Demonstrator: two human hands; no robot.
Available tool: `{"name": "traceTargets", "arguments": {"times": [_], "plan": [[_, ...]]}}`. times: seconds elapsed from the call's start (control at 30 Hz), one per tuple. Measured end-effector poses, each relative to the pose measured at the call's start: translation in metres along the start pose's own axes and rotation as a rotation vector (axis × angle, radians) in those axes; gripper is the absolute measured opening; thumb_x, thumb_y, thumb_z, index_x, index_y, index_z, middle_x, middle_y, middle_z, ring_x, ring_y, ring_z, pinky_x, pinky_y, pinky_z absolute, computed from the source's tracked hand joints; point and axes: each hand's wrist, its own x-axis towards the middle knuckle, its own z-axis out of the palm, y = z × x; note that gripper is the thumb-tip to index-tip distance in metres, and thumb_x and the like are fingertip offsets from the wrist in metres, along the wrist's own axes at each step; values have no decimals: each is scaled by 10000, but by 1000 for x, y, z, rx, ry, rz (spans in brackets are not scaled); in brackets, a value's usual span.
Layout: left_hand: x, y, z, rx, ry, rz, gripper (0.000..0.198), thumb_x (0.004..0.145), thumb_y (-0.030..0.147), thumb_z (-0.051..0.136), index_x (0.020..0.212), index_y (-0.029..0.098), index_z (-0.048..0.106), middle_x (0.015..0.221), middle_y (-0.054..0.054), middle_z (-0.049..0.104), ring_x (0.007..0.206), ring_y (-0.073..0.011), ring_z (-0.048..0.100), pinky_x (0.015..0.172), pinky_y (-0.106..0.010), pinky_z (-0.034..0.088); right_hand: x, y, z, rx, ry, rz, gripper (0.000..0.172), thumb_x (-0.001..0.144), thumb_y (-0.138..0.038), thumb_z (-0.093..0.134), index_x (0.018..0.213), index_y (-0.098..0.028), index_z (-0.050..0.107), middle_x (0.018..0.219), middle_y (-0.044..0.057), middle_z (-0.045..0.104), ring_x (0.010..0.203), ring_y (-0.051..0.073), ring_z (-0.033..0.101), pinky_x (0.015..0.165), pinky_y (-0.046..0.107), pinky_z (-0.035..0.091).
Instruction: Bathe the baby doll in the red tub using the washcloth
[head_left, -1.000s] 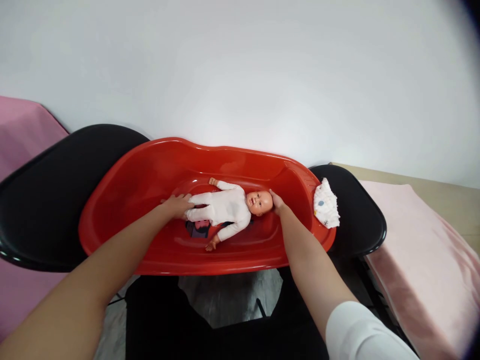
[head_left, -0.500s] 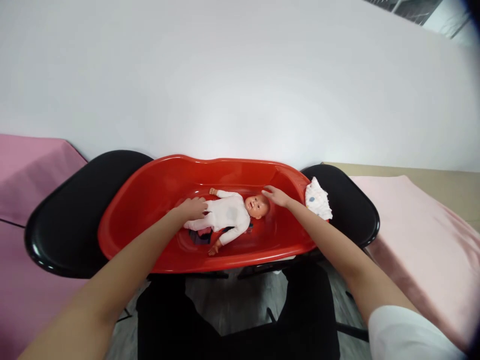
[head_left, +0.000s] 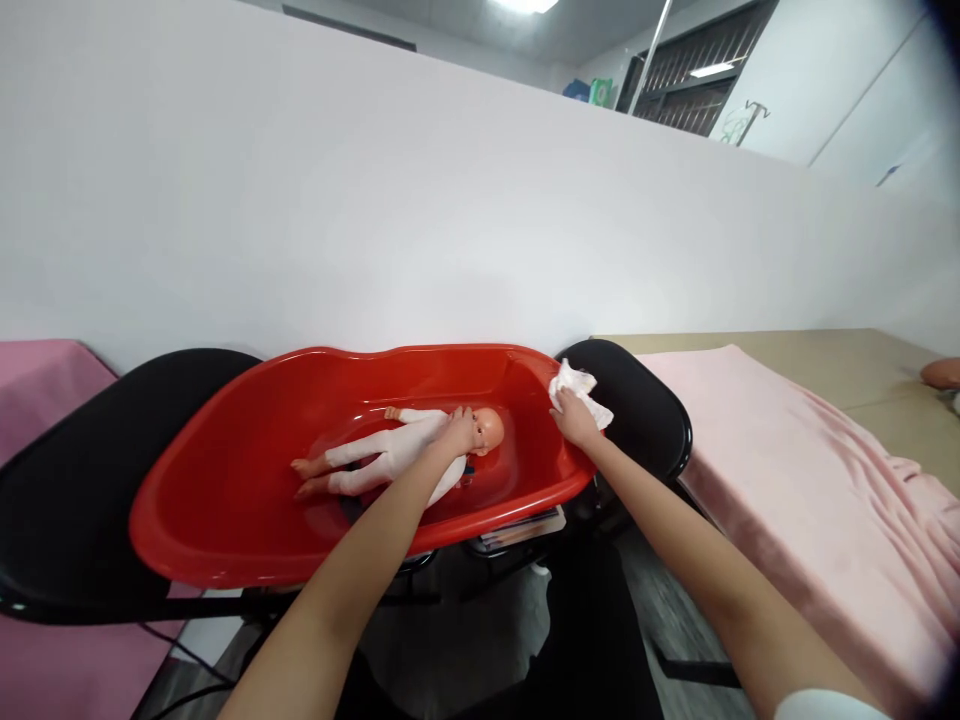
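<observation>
A baby doll [head_left: 390, 450] in a white suit lies on its back inside a red plastic tub [head_left: 225, 500], head to the right. My left hand [head_left: 456, 432] rests on the doll's upper chest beside its head, fingers curled over it. My right hand [head_left: 574, 416] lies on a crumpled white cloth [head_left: 577, 388] at the tub's right rim, fingers closing on the cloth.
The tub rests across two black chairs [head_left: 67, 500] [head_left: 645, 410] against a white partition wall. A table with a pink blanket [head_left: 795, 470] stands to the right. Pink fabric [head_left: 37, 380] is at far left. Papers [head_left: 521, 527] lie under the tub.
My left hand slid from the doll's legs up to its chest. My right hand left the doll's head and reached right onto the white cloth. The view tilted up.
</observation>
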Motion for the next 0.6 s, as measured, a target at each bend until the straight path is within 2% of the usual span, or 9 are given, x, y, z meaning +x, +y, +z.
{"name": "traceTargets", "arguments": {"times": [0.1, 0.23, 0.3, 0.4, 0.5, 0.6], "plan": [[0, -8, 7, -6, -56, -51, 950, 757, 330, 976, 1571, 122, 531, 1608, -265, 579, 1508, -416, 544, 1236, -404, 432, 9, -7, 12, 94, -30, -52, 344, 893, -63, 609, 1171, -186, 769, 1640, 143, 606, 1650, 281, 440, 1455, 481, 170], [-5, -20, 8, 30, -88, -32, 916, 842, 253, 883, 1649, 138, 464, 1731, -236, 462, 1584, -373, 497, 1266, -370, 414, 41, -19, 31, 182, -75, -89, 305, 920, -75, 612, 1104, -224, 804, 1541, 80, 698, 1599, 276, 497, 1447, 505, 187], [-8, -23, 8, 59, -90, -21, 844, 882, 204, 820, 1648, 153, 468, 1729, -227, 465, 1578, -359, 510, 1269, -380, 415, 62, -27, 51, 215, -102, -96, 280, 933, -94, 635, 1104, -234, 807, 1474, 78, 739, 1546, 291, 546, 1425, 527, 236], [-13, -26, 10, 63, -78, -8, 759, 924, 221, 774, 1619, 126, 485, 1671, -242, 517, 1545, -366, 539, 1250, -402, 442, 87, -41, 96, 247, -147, -87, 260, 1009, -181, 600, 1182, -216, 790, 1414, 105, 760, 1428, 291, 633, 1358, 526, 354], [-15, -29, 12, 63, -79, 13, 784, 932, 272, 766, 1648, 202, 454, 1707, -203, 493, 1566, -364, 513, 1240, -412, 457, 91, -50, 139, 271, -307, -111, 257, 1031, -247, 581, 1166, -186, 791, 1255, 99, 806, 1205, 253, 723, 1203, 448, 514], [-17, -28, 12, 54, -92, -7, 753, 942, 296, 732, 1640, 337, 452, 1686, -150, 539, 1516, -382, 564, 1197, -451, 484, 79, -51, 160, 254, -559, -178, 194, 983, -250, 642, 1033, -181, 815, 1040, 51, 827, 977, 204, 730, 1010, 340, 580]]}}
